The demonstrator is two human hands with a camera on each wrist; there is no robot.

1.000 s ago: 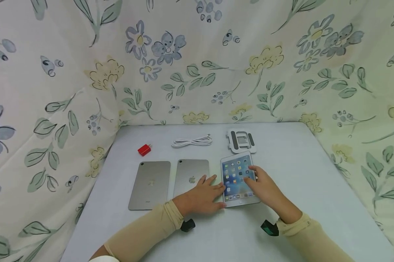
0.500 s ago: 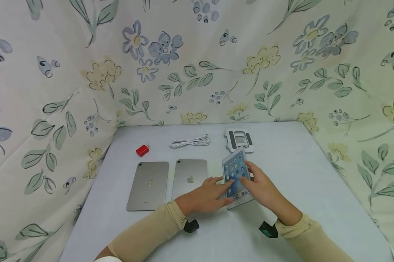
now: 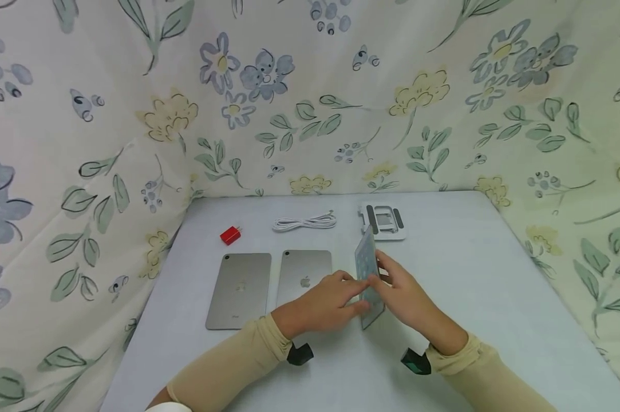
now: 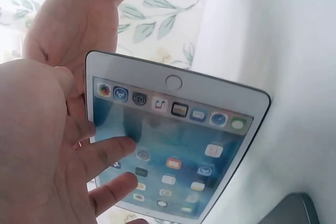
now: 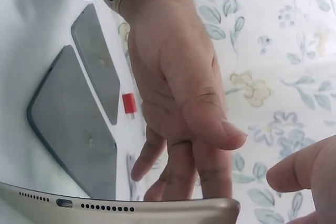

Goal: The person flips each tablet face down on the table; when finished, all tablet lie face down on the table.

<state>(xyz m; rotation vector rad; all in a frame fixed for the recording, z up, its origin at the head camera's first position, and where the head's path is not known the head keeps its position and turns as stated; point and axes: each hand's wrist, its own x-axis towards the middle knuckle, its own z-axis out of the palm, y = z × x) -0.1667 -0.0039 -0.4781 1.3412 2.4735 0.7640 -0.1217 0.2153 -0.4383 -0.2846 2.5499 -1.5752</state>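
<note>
A white-framed tablet stands on its long edge on the table, its lit screen facing left. My right hand holds its raised long edge, fingers behind and thumb on the screen side. The fingers of my left hand lie fairly straight against the screen; in the left wrist view, fingertips touch the glass. In the right wrist view, the tablet's port edge crosses the bottom, with the left hand beyond it. Two grey tablets lie face down, one further left and one beside the left hand.
At the back of the white table lie a red charger plug, a coiled white cable and a white folding stand. A floral curtain hangs behind and at both sides.
The white tablet has gone from lying face up to standing on its left edge, its right side lifted by my right hand. The left fingers have moved onto the screen.
</note>
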